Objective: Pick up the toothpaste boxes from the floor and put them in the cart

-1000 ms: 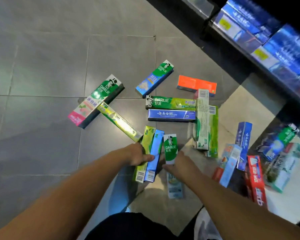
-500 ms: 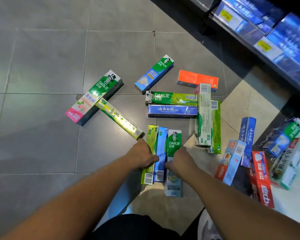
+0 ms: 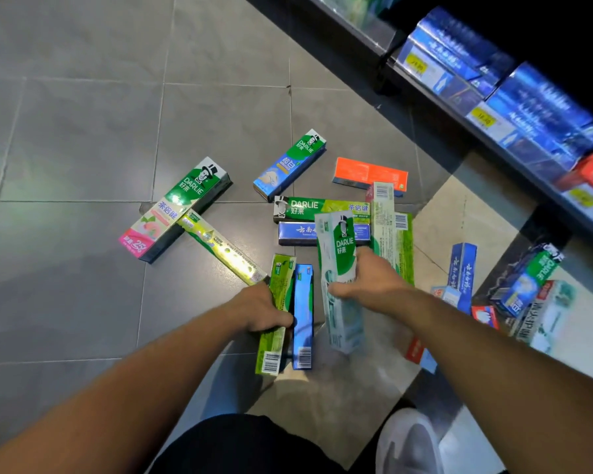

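– what do the hands hold?
– right hand (image 3: 370,278) grips a white-green darlie box (image 3: 339,278), raised above the floor (image 3: 83,131). left hand (image 3: 264,309) clasps a lime-green box (image 3: 276,323) beside a blue box (image 3: 303,316), both lying near centre.

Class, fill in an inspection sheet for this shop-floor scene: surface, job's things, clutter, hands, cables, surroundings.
Surface: grey tiled floor.
Job's things: many toothpaste boxes scattered flat on it; a green-and-white Darlie box is lifted, a lime box and a blue box lie side by side.
Clutter: nothing seen.
Hands: right hand grips the Darlie box; left hand grips the lime box.
Cables: nothing seen.
Surroundings: stocked shelf; no cart in view.
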`<state>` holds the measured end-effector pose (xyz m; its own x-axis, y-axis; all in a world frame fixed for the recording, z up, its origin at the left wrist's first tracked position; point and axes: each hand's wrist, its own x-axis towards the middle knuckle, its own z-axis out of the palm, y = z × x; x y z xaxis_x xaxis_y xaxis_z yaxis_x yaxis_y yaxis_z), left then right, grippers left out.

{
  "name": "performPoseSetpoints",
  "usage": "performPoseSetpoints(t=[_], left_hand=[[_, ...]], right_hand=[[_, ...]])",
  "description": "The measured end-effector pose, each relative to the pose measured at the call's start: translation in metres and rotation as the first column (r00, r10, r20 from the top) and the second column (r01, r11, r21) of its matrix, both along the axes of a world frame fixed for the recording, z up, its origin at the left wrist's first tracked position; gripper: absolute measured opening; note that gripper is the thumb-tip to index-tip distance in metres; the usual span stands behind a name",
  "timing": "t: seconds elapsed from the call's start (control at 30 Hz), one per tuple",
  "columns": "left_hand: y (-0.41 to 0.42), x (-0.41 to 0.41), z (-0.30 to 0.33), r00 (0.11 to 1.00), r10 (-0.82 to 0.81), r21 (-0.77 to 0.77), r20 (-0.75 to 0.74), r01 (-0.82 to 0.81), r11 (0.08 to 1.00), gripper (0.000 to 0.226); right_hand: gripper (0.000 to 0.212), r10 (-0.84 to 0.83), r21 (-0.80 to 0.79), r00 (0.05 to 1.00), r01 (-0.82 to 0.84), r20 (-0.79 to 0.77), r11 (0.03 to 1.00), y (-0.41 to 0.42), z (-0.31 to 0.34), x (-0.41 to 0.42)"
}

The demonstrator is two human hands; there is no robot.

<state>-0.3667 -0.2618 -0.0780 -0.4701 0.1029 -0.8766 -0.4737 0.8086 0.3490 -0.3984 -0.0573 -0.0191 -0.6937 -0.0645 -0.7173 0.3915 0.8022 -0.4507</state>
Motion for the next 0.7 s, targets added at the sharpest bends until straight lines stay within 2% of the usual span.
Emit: performPoseSetpoints(t=[0.13, 0.27, 0.33, 0.47, 0.6, 0.7], left_hand=[[-0.009, -0.009, 0.015, 0.992, 0.092, 0.063, 0.090, -0.097, 0.993, 0.070], [-0.013, -0.018, 0.056, 0.963, 0.254, 0.108, 0.088, -0.262, 0.959, 0.047], [-0.017, -0.025, 0.090, 0.943, 0.325, 0.127, 0.069, -0.332, 0.935, 0.045], [-0.030, -0.036, 0.183, 0.909, 0.417, 0.185, 0.012, -0.412, 0.892, 0.050], [-0.039, -0.044, 0.305, 0.901, 0.431, 0.236, -0.041, -0.410, 0.881, 0.025], [-0.045, -0.047, 0.406, 0.901, 0.424, 0.231, -0.092, -0.395, 0.889, 0.032]], right_hand=[[0.040, 0.028, -0.067, 0.994, -0.035, -0.104, 0.997, 0.001, 0.051, -0.027], [0.033, -0.075, -0.178, 0.991, 0.055, -0.113, 0.983, 0.013, 0.103, -0.034], [0.030, -0.102, -0.174, 0.990, 0.084, -0.099, 0.981, 0.021, 0.128, -0.031], [0.045, -0.118, -0.126, 0.991, 0.110, -0.056, 0.986, 0.030, 0.195, -0.020], [0.039, -0.116, -0.152, 0.992, 0.107, -0.053, 0.983, 0.032, 0.290, -0.015], [0.036, -0.119, -0.205, 0.991, 0.104, -0.061, 0.973, 0.029, 0.377, -0.015]])
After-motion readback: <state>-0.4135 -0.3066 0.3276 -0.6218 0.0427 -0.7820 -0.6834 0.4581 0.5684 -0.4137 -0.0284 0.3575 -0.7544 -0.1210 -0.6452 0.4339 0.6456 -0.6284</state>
